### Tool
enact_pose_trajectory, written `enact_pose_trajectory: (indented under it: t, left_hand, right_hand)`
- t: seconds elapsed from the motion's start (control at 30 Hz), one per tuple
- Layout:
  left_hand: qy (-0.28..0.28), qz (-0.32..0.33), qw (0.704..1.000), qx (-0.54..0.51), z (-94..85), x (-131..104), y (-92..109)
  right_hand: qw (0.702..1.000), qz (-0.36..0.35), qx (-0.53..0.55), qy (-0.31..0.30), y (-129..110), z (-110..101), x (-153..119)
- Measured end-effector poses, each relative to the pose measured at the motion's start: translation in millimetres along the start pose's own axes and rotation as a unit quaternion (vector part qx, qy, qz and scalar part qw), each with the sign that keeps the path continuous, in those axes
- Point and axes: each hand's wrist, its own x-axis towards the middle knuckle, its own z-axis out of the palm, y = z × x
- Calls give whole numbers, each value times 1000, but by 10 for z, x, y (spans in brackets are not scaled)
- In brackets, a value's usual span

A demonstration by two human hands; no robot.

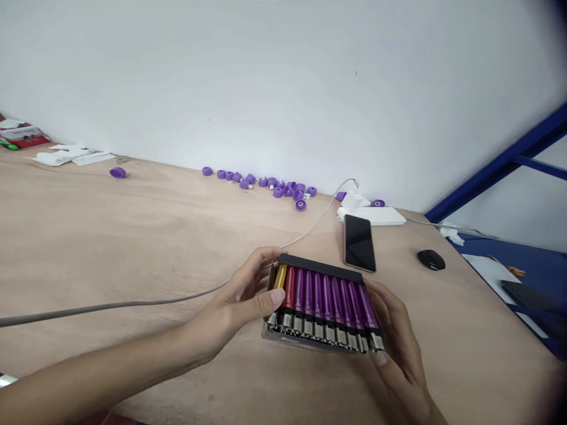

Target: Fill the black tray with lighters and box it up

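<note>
Between my two hands is a dark open box (322,267) packed with a row of lighters (325,301). Most of the lighters are purple; a red lighter (289,288) and a yellow lighter (280,279) lie at the left end. Their metal tops point toward me. My left hand (252,289) grips the box's left side, its thumb resting over the red and yellow lighters. Around the right side curls my right hand (398,336), with its thumb at the lower right corner. The box is held above the wooden table (155,236), tilted toward me.
Several purple caps (287,189) lie along the wall. A phone (359,243) leans by a white power strip (381,215), with a black mouse (431,260) to the right. A grey cable (146,303) crosses the table. White papers (71,154) lie far left.
</note>
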Motion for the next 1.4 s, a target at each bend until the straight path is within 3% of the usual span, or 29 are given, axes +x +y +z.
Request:
enact_pose_trajectory:
  t: [0.27, 0.5, 0.67, 0.83, 1.0, 1.2, 1.4]
  left_hand:
    - [0, 27, 999, 25, 9, -19, -43]
    - [-58, 106, 977, 175, -214, -144, -107]
    - [-71, 145, 953, 257, -238, -113, -125]
    - [-33, 104, 975, 195, -196, -72, -82]
    - [-40, 68, 967, 243, -200, -54, 49]
    - [-91, 60, 934, 340, -247, 49, 266]
    - [-105, 87, 897, 420, -236, 156, 412]
  right_hand:
    - [1000, -23, -13, 15, -91, 57, -15]
    - [999, -31, 8, 25, -51, 56, -3]
    - [999, -16, -4, 52, -3, 35, -24]
    - [1000, -13, -11, 23, -8, -11, -8]
    - [1000, -12, -23, 6, 20, -47, 3]
    - [994, -47, -85, -52, 121, -235, 64]
    - [984, -31, -132, -113, 98, -371, 193]
